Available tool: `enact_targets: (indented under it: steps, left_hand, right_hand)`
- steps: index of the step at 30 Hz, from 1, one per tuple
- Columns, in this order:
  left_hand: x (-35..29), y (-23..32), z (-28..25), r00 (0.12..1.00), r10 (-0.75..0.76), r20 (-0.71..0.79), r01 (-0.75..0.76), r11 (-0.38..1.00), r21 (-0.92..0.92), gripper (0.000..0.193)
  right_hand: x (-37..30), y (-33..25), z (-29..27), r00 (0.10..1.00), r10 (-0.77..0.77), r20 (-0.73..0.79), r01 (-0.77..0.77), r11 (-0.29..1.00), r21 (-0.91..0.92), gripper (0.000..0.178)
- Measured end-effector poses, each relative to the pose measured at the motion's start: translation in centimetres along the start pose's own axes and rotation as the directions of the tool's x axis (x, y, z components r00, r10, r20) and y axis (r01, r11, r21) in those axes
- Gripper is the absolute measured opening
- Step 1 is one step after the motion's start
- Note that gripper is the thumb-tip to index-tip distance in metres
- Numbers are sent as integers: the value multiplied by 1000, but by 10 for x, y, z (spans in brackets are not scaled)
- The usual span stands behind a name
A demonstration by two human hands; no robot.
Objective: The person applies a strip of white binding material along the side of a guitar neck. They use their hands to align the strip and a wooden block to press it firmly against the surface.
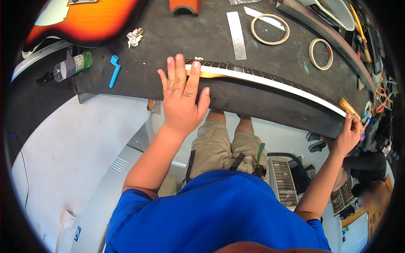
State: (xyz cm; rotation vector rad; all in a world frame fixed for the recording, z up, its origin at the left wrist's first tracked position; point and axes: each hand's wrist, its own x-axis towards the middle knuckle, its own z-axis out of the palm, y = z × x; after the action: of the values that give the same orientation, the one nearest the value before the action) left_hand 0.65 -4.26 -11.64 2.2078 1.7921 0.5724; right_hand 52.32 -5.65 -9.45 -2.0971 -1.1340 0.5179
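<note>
A guitar neck [270, 81] is steadied on the dark tabletop [168, 38], left hand [182, 98] pressing flat with fingers spread, right hand [348, 135] fingers gripping its far end; shifting it next would demand a firm two-handed hold.

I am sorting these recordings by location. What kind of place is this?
Probably a guitar repair workshop: a guitar neck lies on a dark padded bench, a sunburst guitar body sits at the back, and tape rolls are nearby.
</note>
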Motion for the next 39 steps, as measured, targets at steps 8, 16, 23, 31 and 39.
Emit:
enact_targets:
  steps: [8,16,23,31,39]
  left_hand:
    - [-5,-17,11,997,66,-38,-65,998,2,72]
    - [-2,-18,3,996,91,-20,-91,996,-5,77]
    - [0,-9,0,997,82,3,-82,996,23,81]
    - [4,9,8,997,80,-16,-80,997,20,81]
    - [3,9,11,994,108,2,-107,986,127,83]
  right_hand:
    - [-1,0,-5,999,-34,41,33,999,32,13]
    - [0,0,-7,996,-64,61,65,998,-5,12]
    - [0,7,-5,999,-28,44,25,997,72,15]
    - [0,4,-2,999,-31,34,29,998,50,15]
    - [-1,5,-2,997,-74,35,73,997,37,14]
